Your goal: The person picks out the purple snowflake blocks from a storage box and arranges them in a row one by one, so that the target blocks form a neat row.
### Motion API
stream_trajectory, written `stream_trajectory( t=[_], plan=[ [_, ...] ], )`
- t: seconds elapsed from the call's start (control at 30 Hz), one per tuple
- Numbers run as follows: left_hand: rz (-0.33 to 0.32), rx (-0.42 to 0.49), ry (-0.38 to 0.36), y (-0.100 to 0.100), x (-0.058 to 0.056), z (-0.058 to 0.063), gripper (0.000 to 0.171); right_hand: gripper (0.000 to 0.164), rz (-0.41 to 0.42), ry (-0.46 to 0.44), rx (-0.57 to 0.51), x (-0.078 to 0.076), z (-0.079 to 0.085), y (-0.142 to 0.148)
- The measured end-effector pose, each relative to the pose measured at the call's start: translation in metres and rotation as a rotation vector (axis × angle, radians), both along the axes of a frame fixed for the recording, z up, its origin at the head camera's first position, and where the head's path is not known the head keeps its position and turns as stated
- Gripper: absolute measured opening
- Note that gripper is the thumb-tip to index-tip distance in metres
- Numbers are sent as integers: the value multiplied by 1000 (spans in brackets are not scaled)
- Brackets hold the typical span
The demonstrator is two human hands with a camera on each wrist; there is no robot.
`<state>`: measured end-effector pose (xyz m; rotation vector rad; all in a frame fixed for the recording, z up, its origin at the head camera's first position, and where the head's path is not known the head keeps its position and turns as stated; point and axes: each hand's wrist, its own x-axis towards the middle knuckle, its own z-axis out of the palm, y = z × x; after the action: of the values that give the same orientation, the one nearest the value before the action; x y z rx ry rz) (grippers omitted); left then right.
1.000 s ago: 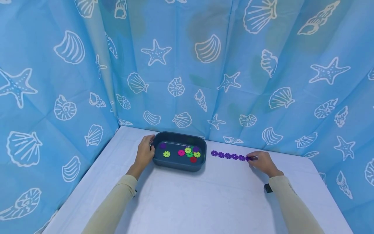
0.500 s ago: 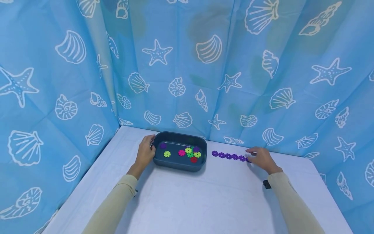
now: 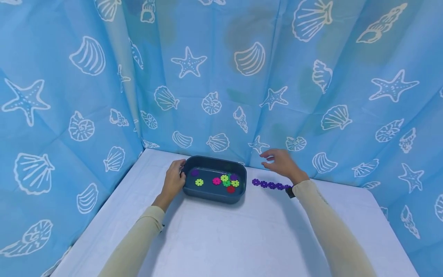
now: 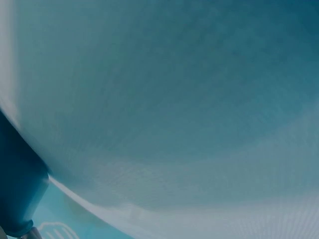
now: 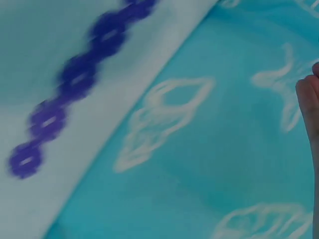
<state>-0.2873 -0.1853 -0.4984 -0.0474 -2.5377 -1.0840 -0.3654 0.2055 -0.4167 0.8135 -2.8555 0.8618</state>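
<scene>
In the head view my left hand [image 3: 174,179] grips the left end of a dark blue-grey plastic tub [image 3: 212,196]. Several flower-shaped discs lie inside it: a yellow one [image 3: 199,182], a pink one [image 3: 216,181], a red one [image 3: 230,189], plus green and purple ones. To the tub's right, a row of purple flower discs [image 3: 271,186] stretches along the white table. Above that row hovers my right hand [image 3: 282,163], fingers loosely bent and holding nothing. Its wrist covers the row's right end. The right wrist view shows the purple discs blurred, with fingertips [image 5: 308,102] at the right edge.
A white cloth covers the table [image 3: 221,238]. Blue curtains [image 3: 214,77] printed with shells and starfish rise close behind the table and along both sides. In the left wrist view, mostly cloth shows, with the dark tub wall [image 4: 20,174] at lower left.
My right hand has let go of the right-end purple disc, risen, and moved left over the row. My left hand has stayed on the tub.
</scene>
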Motion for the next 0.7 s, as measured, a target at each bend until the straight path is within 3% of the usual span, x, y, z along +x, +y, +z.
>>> stream_trajectory(
  t=[0.23,0.37,0.57,0.7],
  plan=[
    [-11,-5,25,-3,-1,-3,45,28,193,19,-8,-7,20,-60],
    [-5,-9,17,-4,-2,-3,45,28,220,-76,21,-9,23,-91],
    [6,5,-6,-2,-2,-2,44,26,262,-176,195,-11,21,-125],
    [6,2,-4,-3,-3,-2,45,23,244,-237,333,-13,15,-138]
  ],
)
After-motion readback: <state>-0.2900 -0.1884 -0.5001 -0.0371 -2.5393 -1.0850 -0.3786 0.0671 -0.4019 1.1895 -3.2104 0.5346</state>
